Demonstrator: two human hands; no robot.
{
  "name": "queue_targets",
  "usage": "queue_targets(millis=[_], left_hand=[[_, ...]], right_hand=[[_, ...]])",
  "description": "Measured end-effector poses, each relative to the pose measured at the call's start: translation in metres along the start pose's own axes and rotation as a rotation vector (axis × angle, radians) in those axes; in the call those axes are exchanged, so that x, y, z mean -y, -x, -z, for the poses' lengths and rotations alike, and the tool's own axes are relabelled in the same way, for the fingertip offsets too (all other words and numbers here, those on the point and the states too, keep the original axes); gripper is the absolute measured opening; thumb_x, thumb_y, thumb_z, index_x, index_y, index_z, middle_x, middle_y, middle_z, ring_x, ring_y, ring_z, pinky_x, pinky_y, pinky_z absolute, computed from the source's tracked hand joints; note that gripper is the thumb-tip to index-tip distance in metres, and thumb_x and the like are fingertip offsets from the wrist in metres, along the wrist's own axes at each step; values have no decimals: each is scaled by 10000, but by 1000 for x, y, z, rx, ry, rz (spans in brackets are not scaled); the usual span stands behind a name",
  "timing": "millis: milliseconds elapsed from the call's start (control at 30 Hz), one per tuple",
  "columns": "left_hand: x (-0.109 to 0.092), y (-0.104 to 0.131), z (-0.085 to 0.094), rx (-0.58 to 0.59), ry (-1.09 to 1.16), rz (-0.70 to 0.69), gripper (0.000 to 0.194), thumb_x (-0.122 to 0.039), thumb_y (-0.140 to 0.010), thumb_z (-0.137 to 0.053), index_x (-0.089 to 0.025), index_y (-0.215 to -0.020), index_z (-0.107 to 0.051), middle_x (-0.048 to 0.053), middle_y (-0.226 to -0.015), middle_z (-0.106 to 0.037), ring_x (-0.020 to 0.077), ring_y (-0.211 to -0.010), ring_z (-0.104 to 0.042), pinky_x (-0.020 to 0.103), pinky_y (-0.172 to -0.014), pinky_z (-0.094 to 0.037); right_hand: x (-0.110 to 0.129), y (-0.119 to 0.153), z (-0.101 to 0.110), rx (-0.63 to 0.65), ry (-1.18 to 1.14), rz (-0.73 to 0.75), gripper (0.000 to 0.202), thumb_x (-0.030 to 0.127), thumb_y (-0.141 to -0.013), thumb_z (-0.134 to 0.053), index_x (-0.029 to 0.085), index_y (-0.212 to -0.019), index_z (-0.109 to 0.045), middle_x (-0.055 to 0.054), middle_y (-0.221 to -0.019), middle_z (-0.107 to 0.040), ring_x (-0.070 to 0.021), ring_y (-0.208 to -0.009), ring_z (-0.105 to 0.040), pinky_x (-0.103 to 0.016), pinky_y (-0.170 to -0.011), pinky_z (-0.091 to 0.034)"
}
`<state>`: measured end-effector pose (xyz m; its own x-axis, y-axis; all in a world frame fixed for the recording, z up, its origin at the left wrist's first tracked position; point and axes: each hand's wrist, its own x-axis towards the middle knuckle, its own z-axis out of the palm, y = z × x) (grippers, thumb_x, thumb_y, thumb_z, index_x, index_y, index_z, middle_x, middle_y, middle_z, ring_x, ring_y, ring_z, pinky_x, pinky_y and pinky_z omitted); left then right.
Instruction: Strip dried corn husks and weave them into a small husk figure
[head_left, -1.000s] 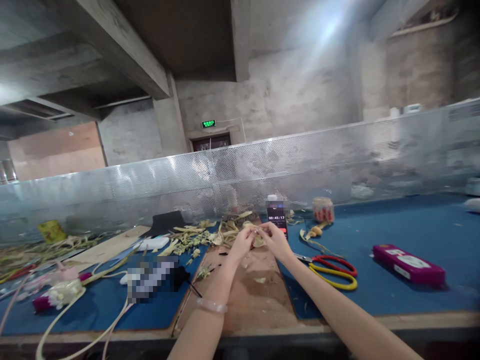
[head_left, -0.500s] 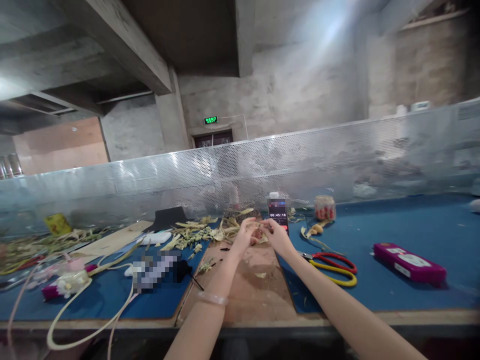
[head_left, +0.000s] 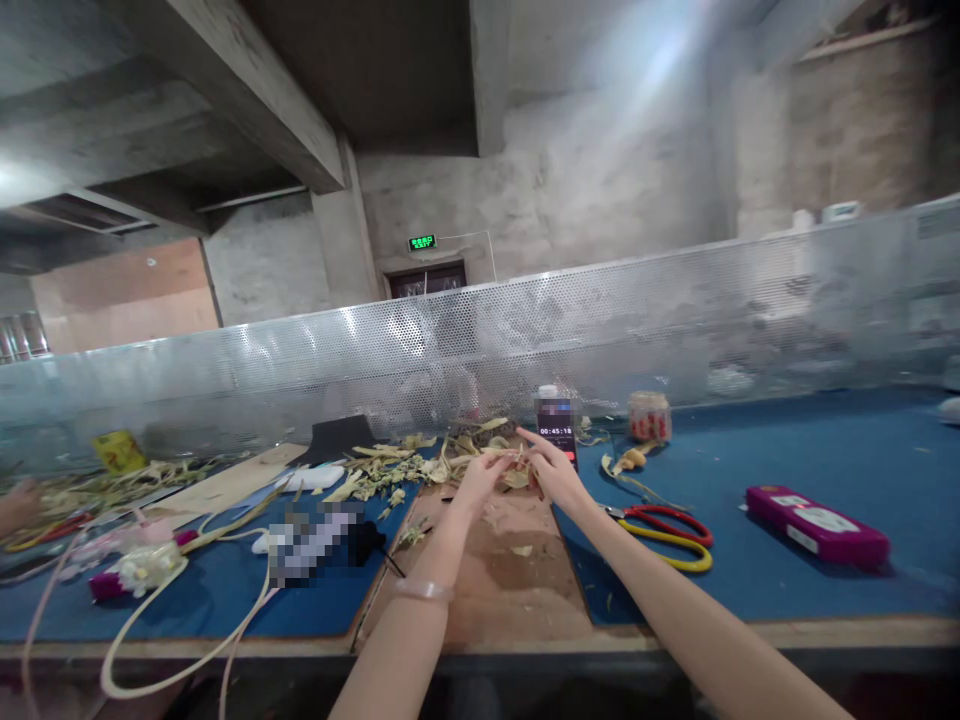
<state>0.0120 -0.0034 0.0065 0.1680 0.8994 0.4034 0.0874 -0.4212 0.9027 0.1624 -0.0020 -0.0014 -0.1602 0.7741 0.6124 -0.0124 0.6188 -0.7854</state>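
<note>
White digits reading "00:45:18" stand on the dark screen of an upright black rectangular phone (head_left: 556,442), just right of centre and below the frame's middle; the smaller lines under them are too tiny to read. Left of centre, above the middle, a small black rectangular sign with glowing green lettering (head_left: 422,242) says "EXIT" beneath a row of blurred Chinese characters. Red marks on the clear round jar (head_left: 649,418), right of centre, and print on the magenta oblong case's white labels (head_left: 802,541), lower right, are illegible.
</note>
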Motion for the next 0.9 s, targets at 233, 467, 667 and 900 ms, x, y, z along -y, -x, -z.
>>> queue_targets(millis=[233, 467, 667, 900], left_hand=[[-1, 0, -3, -11, 122, 23, 317, -381, -694, -619, -138, -892, -662, 98, -957, -639, 173, -837, -572, 277, -729, -429], [-1, 1, -7, 37, 252, 53, 228, -327, -654, -658, -132, -769, -631, 24, -751, -581, 108, -658, -525, 238, -630, -403], [2, 2, -6, 89, 237, 91, 270, -341, -606, -698, -132, -751, -607, -13, -672, -539, 85, -610, -494, 234, -634, -380], [0, 3, -5, 131, 205, 112, 245, -333, -597, -695, -142, -702, -585, -19, -673, -538, 89, -619, -491, 232, -632, -367]], right_hand=[[-7, -9, 5, -108, 85, 11, 325, 439, -736, -521, 153, -803, -661, -55, -813, -637, -179, -794, -569, -296, -732, -445], [-9, -11, 8, -82, 141, 89, 299, 443, -708, -556, 158, -670, -638, -40, -784, -595, -165, -771, -540, -285, -736, -411], [-7, -11, 6, -75, 148, 123, 294, 444, -712, -553, 178, -618, -636, -48, -801, -593, -181, -825, -540, -313, -793, -403], [-12, -12, 5, -118, 158, 117, 261, 415, -706, -573, 182, -621, -653, -58, -838, -565, -188, -842, -528, -324, -792, -406]])
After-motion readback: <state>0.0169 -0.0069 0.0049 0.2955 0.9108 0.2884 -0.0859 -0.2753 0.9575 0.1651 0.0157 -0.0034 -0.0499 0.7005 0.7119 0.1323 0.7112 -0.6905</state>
